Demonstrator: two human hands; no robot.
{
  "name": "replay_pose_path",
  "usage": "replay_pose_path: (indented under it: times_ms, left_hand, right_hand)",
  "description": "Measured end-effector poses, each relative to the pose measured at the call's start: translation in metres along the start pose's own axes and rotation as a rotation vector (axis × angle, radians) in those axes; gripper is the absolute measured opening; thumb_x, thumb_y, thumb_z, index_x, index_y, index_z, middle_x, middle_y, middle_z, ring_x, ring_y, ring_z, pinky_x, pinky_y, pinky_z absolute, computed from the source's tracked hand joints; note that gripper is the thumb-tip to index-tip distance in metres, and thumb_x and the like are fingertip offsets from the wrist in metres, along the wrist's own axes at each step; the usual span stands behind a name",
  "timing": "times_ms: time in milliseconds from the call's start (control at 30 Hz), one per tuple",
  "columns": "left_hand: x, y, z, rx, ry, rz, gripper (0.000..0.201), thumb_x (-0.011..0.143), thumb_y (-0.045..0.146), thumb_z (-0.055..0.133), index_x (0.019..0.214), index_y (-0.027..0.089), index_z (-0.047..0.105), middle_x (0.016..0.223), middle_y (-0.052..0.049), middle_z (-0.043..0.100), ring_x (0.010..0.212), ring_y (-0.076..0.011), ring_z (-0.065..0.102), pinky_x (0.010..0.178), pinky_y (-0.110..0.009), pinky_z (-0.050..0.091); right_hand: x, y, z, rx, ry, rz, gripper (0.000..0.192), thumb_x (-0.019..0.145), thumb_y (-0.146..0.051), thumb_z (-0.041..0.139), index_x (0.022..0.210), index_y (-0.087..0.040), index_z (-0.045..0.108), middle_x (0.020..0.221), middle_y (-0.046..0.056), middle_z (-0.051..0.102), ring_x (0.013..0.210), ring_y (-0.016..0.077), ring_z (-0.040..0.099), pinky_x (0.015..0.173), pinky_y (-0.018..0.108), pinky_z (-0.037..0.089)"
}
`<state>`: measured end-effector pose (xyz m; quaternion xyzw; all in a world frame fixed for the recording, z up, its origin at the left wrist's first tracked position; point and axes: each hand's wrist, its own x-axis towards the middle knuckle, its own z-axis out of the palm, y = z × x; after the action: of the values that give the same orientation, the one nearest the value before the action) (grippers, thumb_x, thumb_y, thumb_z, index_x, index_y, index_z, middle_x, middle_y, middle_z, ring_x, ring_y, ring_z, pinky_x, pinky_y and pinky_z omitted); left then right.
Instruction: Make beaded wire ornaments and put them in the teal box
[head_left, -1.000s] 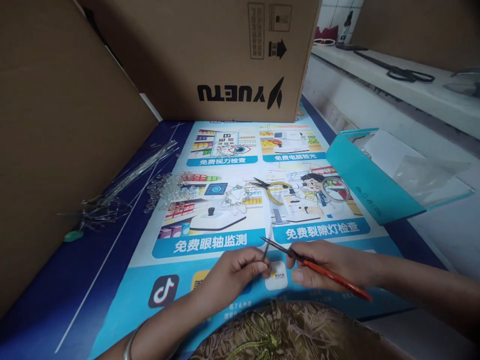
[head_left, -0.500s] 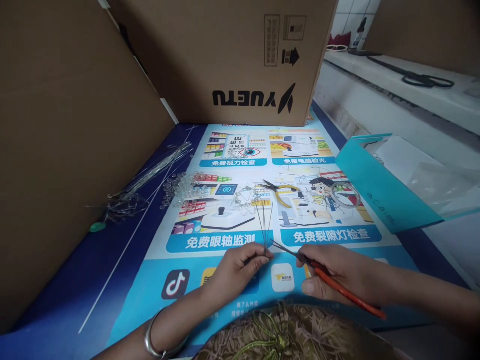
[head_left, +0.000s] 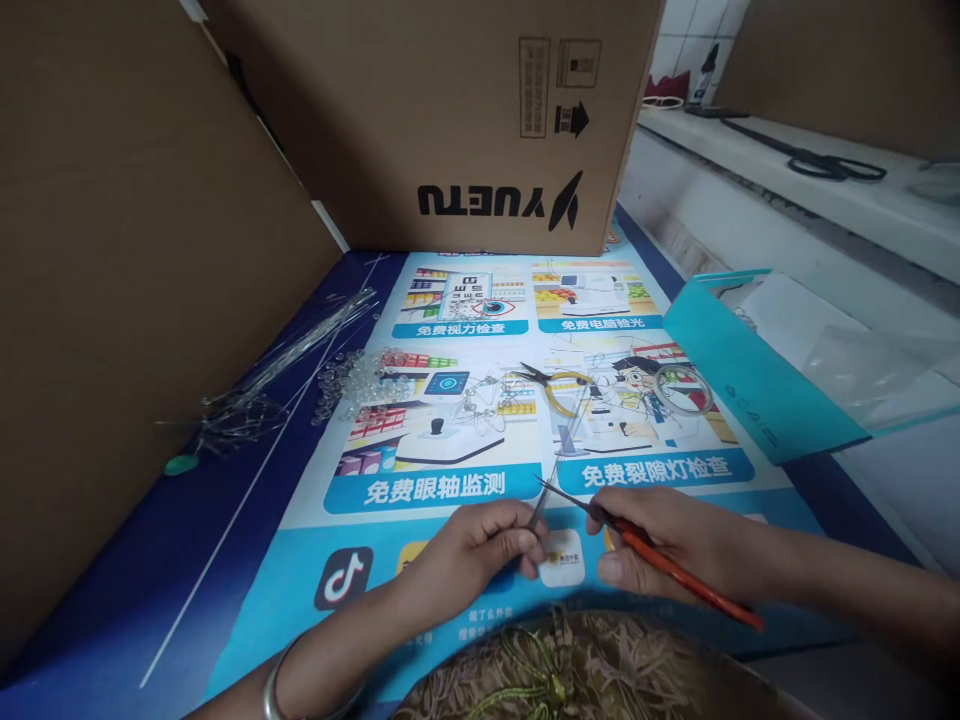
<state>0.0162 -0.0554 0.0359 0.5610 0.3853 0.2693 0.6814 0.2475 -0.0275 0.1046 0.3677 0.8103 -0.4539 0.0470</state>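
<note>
My left hand [head_left: 472,548] pinches a small bundle of thin wires [head_left: 541,505] that point up and away from me. My right hand [head_left: 667,545] grips red-handled pliers [head_left: 660,560], whose dark tip reaches left toward the wires, close to them. Both hands hover just above a printed poster mat [head_left: 450,470] near its front edge. A silver bangle sits on my left wrist.
Yellow-handled pliers [head_left: 559,385], a tape ring [head_left: 681,388], clear beads [head_left: 360,375] and a wire-and-bead piece [head_left: 480,405] lie on the mat. Long wires [head_left: 292,350] rest at left. Cardboard boxes [head_left: 465,110] stand behind and left. A teal folder [head_left: 750,370] lies right.
The wire bundle in my left hand has tilted and now sticks up less far than half a second ago. The pliers tip stays close beside it. The view shifted slightly.
</note>
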Motion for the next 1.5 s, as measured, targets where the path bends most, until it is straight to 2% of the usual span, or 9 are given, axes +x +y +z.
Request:
replay_pose_path:
  times_ms: [100,267,600,867,1000,1200,1333,1500]
  left_hand:
    - [-0.003,-0.002,0.005,-0.221,-0.101,-0.125,0.019,0.083,0.028,0.051,0.086,0.011,0.059,0.072,-0.005,0.062,0.058,-0.0118,0.058,0.06,-0.027,0.044]
    - [-0.003,-0.009,0.01,-0.337,-0.119,-0.203,0.019,0.079,0.027,0.056,0.083,0.009,0.058,0.069,-0.006,0.063,0.054,-0.0118,0.058,0.056,-0.026,0.044]
    - [0.0,-0.008,0.009,-0.349,-0.119,-0.244,0.018,0.077,0.027,0.059,0.081,0.009,0.059,0.068,-0.006,0.063,0.053,-0.0118,0.058,0.055,-0.025,0.044]
    - [0.0,-0.013,0.008,-0.326,-0.13,-0.262,0.02,0.077,0.028,0.06,0.083,0.009,0.059,0.07,-0.007,0.065,0.053,-0.0113,0.058,0.054,-0.024,0.042]
    - [0.001,-0.015,0.008,-0.325,-0.136,-0.258,0.02,0.077,0.029,0.06,0.083,0.01,0.059,0.071,-0.006,0.065,0.053,-0.011,0.058,0.054,-0.024,0.042]
    - [-0.001,-0.014,0.008,-0.28,-0.134,-0.271,0.021,0.077,0.031,0.059,0.083,0.011,0.059,0.072,-0.005,0.064,0.054,-0.0102,0.057,0.054,-0.023,0.04]
    - [0.0,-0.014,0.008,-0.228,-0.129,-0.301,0.021,0.078,0.032,0.057,0.083,0.011,0.058,0.072,-0.005,0.065,0.052,-0.009,0.056,0.052,-0.021,0.037]
    - [0.004,-0.012,0.008,-0.217,-0.135,-0.376,0.021,0.075,0.032,0.058,0.075,0.012,0.054,0.068,-0.003,0.064,0.048,-0.0077,0.053,0.048,-0.02,0.032]
  right_hand:
    - [0.001,0.004,0.001,0.066,-0.02,-0.052,0.036,0.084,-0.049,0.04,0.098,-0.016,0.047,0.069,-0.002,0.046,0.059,0.0096,0.04,0.052,0.021,0.032]
    - [0.003,0.008,0.004,0.115,-0.023,-0.079,0.033,0.085,-0.045,0.042,0.099,-0.016,0.049,0.069,-0.003,0.043,0.059,0.0083,0.038,0.051,0.02,0.031]
    - [0.004,0.013,0.007,0.167,-0.013,-0.069,0.029,0.084,-0.041,0.044,0.097,-0.016,0.05,0.073,-0.001,0.046,0.062,0.0095,0.041,0.054,0.021,0.033]
    - [0.007,0.015,0.011,0.262,-0.058,-0.078,0.032,0.088,-0.045,0.033,0.082,-0.016,0.045,0.069,-0.002,0.041,0.058,0.0076,0.041,0.053,0.02,0.037]
    - [0.005,0.014,0.014,0.347,-0.067,-0.01,0.034,0.087,-0.049,0.033,0.083,-0.017,0.044,0.07,-0.002,0.043,0.058,0.0078,0.045,0.052,0.02,0.041]
    - [0.007,0.015,0.021,0.523,-0.074,0.1,0.039,0.084,-0.053,0.036,0.075,-0.016,0.045,0.059,-0.003,0.048,0.049,0.0079,0.048,0.049,0.021,0.042]
    - [0.015,0.026,0.028,0.724,-0.23,0.214,0.045,0.084,-0.051,0.037,0.06,-0.014,0.045,0.052,-0.001,0.049,0.045,0.0087,0.049,0.047,0.021,0.043]
    - [0.028,0.04,0.035,0.927,-0.375,0.437,0.032,0.08,-0.038,0.042,0.059,-0.014,0.047,0.045,-0.002,0.047,0.037,0.0121,0.05,0.038,0.024,0.043]
